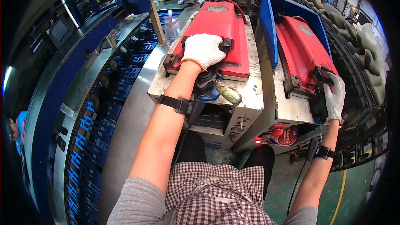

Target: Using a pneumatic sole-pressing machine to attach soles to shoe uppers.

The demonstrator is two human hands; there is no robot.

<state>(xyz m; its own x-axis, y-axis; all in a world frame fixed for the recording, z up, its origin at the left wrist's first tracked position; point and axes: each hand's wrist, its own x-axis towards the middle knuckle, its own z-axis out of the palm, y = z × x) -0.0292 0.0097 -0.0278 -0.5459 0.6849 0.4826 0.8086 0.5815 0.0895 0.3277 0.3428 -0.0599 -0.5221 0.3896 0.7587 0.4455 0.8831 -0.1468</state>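
My left hand (203, 52), in a white knitted glove with an orange cuff, is closed over the black handle (225, 45) at the near end of a red machine cover (212, 21). Below that hand, a black rounded part (206, 79) sits above a blue base (208, 96); my wrist partly hides it. Beside it lies a crumpled, greenish wrapped bundle (228, 93). My right hand (334, 96), also in a white glove, curls its fingers on the black handle (321, 74) of a second red cover (306, 46). Both covers are down on their machines.
Blue panels (270, 33) stand around the right machine. A rack (371, 73) of grey-green, shoe-shaped pieces curves along the right. On the left runs a metal conveyor with blue prongs (81, 137). A clear bottle (171, 27) stands beside the left machine. A red light (258, 141) glows on the right machine.
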